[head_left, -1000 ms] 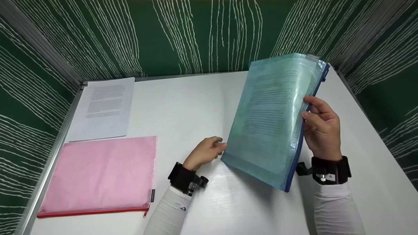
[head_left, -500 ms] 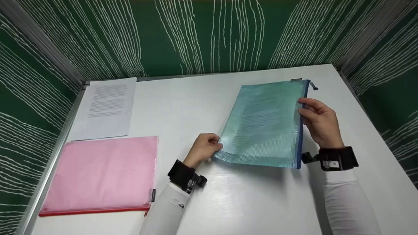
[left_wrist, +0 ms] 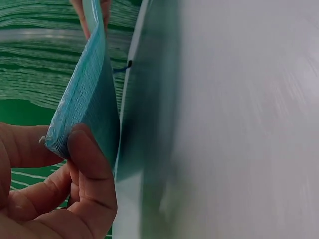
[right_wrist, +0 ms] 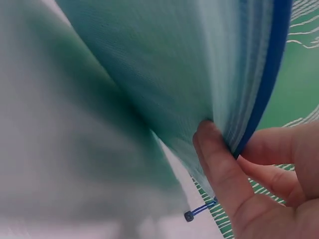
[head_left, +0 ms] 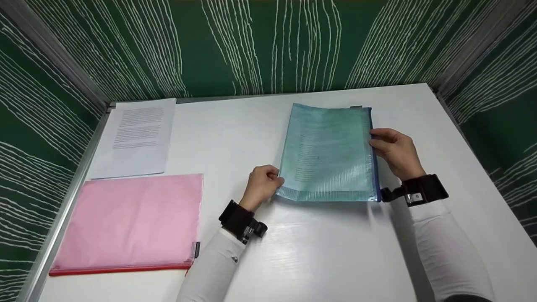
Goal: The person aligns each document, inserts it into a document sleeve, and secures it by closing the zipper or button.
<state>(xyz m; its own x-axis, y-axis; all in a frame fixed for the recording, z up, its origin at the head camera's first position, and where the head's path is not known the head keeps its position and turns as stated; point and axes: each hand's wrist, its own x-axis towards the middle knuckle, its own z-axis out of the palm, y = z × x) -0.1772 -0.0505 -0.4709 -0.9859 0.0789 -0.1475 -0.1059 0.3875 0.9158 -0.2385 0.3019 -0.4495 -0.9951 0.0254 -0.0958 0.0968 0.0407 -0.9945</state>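
A translucent blue-green zip pouch (head_left: 331, 151) with printed paper showing through it is held just above the table between both hands. My left hand (head_left: 261, 184) pinches its near left corner between thumb and finger; the left wrist view shows that corner (left_wrist: 65, 134) close up. At the dark blue zip edge, my right hand (head_left: 396, 151) pinches the pouch's right side. The right wrist view shows the fingers on both faces of the blue edge (right_wrist: 266, 74), with the zip pull (right_wrist: 189, 215) dangling beyond them.
A pink zip pouch (head_left: 134, 222) with a red zip lies flat at the left of the white table (head_left: 319, 256). Behind it lies a stack of printed paper (head_left: 136, 138). Green walls (head_left: 260, 50) with white streaks border the table.
The blue-green pouch has come down from a tilted, raised position to nearly flat and shifted left. My left hand has taken hold of its near left corner; the right hand has kept its grip.
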